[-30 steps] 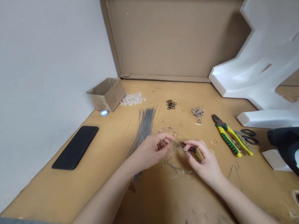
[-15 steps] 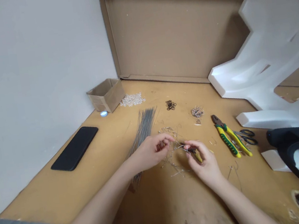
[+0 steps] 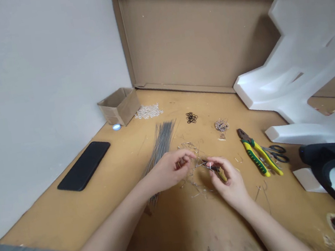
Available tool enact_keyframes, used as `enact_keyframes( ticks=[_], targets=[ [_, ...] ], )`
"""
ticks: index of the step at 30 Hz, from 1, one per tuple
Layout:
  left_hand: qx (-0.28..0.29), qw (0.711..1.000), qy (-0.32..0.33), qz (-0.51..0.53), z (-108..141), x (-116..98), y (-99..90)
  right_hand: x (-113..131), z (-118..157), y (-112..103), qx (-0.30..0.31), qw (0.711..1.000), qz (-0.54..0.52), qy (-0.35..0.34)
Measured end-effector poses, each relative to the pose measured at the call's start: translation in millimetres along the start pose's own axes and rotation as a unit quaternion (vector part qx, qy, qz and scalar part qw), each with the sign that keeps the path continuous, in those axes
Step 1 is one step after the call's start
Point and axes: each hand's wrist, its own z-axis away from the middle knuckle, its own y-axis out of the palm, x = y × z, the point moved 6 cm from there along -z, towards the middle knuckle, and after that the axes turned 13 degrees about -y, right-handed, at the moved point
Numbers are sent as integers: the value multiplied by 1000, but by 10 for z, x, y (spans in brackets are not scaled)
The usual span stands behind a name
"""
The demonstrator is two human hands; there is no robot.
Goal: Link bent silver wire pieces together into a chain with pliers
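Note:
Over the middle of the table, my left hand (image 3: pixel 176 166) pinches a thin metal wire (image 3: pixel 200 160) between thumb and fingers. Facing it, my right hand (image 3: pixel 228 177) is closed on the other end of the bent wire. Part of a tool with dark jaws and yellow handles lies behind the right fingers; most of it is hidden. Loose wire pieces (image 3: pixel 194 186) are scattered beneath both hands. A bundle of straight grey wires (image 3: pixel 161 141) lies behind and beside my left hand, partly covered by the forearm.
Yellow-green pliers (image 3: pixel 254 152) and scissors (image 3: pixel 277 153) lie to the right. Farther back are black rings (image 3: pixel 191 117), a wire heap (image 3: pixel 221 125), small clear pieces (image 3: pixel 148 111) and a cardboard box (image 3: pixel 119 107). A black phone (image 3: pixel 84 166) lies left; white foam (image 3: pixel 298 82) stands right.
Both hands stay in nearly the same place, with the wire still between them. The right fingers shift very slightly; nothing else visibly moves.

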Motion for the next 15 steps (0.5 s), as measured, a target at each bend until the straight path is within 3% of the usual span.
enact_keyframes(
  ticks=[9, 15],
  targets=[
    [2, 1000, 8, 4, -1, -2, 0, -25, 12, 3, -6, 999, -27, 22],
    [0, 999, 11, 35, 14, -34, -7, -127, -13, 34, -35, 982, -162, 94]
  ],
)
